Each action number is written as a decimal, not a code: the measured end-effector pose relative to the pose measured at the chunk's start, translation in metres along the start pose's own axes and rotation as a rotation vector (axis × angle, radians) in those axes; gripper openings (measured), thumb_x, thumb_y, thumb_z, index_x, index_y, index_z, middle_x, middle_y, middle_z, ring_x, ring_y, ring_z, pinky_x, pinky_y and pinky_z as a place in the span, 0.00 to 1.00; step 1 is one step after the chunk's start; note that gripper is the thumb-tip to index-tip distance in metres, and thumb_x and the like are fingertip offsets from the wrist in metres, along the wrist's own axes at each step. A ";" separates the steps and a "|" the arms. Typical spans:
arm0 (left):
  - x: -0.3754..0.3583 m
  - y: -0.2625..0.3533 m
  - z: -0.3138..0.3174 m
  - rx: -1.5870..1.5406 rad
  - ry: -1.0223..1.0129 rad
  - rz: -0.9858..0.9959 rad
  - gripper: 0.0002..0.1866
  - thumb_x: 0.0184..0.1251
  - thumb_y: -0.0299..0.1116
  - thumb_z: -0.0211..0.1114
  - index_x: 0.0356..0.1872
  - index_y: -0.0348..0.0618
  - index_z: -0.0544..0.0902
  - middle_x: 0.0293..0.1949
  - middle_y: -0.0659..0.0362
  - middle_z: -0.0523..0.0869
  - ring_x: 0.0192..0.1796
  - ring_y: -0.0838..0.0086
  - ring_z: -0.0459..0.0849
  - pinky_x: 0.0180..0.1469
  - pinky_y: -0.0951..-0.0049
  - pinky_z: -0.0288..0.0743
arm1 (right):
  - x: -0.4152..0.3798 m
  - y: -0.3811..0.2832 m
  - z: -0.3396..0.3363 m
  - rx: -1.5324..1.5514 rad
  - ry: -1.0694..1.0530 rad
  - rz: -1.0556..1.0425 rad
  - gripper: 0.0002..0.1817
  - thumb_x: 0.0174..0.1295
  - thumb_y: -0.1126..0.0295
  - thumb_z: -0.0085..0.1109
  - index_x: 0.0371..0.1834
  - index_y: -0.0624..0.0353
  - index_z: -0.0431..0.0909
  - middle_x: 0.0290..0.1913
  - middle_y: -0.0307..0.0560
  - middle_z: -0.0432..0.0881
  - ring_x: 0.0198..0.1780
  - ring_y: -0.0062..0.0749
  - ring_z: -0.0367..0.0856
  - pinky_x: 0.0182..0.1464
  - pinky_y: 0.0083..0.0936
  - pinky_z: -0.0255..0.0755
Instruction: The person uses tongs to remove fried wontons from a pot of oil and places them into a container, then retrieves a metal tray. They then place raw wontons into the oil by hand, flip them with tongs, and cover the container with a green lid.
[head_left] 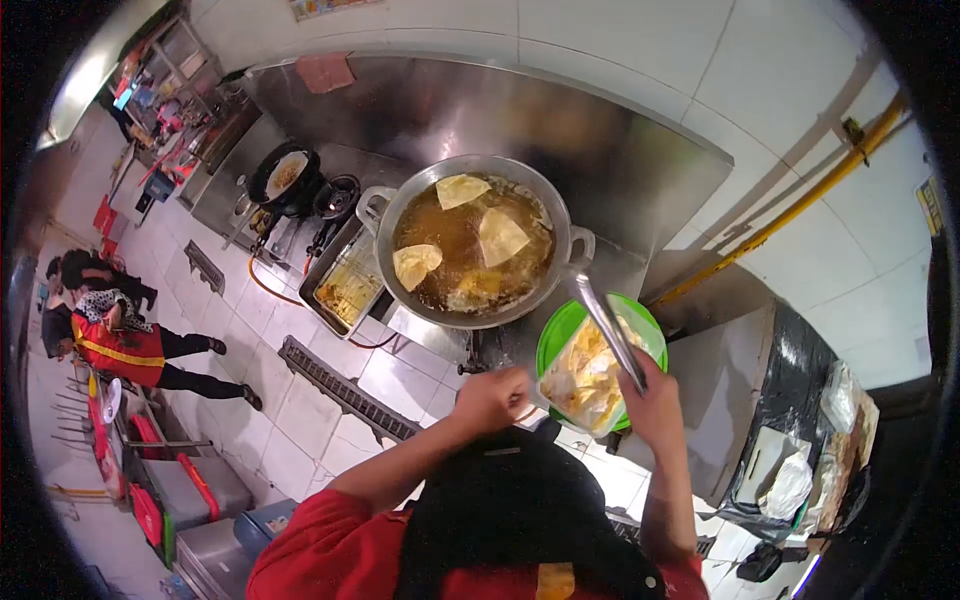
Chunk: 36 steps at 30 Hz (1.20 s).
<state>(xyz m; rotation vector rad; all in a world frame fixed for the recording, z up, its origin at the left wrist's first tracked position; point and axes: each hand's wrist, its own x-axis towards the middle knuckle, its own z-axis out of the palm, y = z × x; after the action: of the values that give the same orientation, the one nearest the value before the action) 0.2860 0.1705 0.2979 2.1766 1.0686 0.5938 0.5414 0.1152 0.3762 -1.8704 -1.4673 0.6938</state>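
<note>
My right hand (652,400) is closed round the metal tongs (608,325), which slant up and left toward the pan's right handle. Below them a clear plastic container (585,385) of yellowish food pieces overlaps a green basin (563,325). Left of the container, my left hand (492,398) has its fingers curled; what they hold, if anything, is too small to make out. A large metal pan (385,255) of bubbling brown oil stands beyond both hands. Several pale flat pieces (502,236) float in the oil.
A rectangular tray (350,290) with yellow scraps lies left of the pan. Farther left is a black wok (268,180) on a burner. A steel splashback (560,120) rises behind. Black-covered surface (790,370) at right; people (120,345) at far left; floor grates (345,390).
</note>
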 end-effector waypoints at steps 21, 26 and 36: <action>-0.274 -0.252 0.045 0.073 0.064 -1.187 0.10 0.52 0.36 0.62 0.36 0.47 0.79 0.33 0.49 0.86 0.40 0.50 0.85 0.41 0.52 0.78 | 0.139 -0.055 0.154 -0.456 -0.359 -0.311 0.16 0.60 0.64 0.56 0.44 0.66 0.79 0.32 0.67 0.81 0.40 0.62 0.81 0.46 0.51 0.74; -0.281 -0.287 0.048 0.044 -0.038 -1.236 0.12 0.52 0.37 0.63 0.38 0.46 0.80 0.35 0.48 0.86 0.43 0.51 0.85 0.44 0.53 0.77 | 0.139 -0.070 0.147 -0.570 -0.428 -0.310 0.15 0.60 0.65 0.56 0.43 0.66 0.79 0.32 0.68 0.81 0.38 0.64 0.80 0.45 0.53 0.73; -0.281 -0.327 0.047 -0.036 0.116 -1.130 0.13 0.52 0.38 0.62 0.37 0.43 0.80 0.38 0.47 0.86 0.46 0.50 0.84 0.47 0.54 0.77 | 0.185 -0.129 0.236 -0.610 -0.471 -0.389 0.14 0.61 0.63 0.55 0.38 0.64 0.79 0.33 0.65 0.82 0.37 0.62 0.81 0.42 0.53 0.75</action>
<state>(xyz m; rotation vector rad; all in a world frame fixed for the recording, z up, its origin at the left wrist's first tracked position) -0.0169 0.0793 0.0017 1.1794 2.0381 0.1858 0.3276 0.3562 0.3198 -1.8102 -2.4887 0.5513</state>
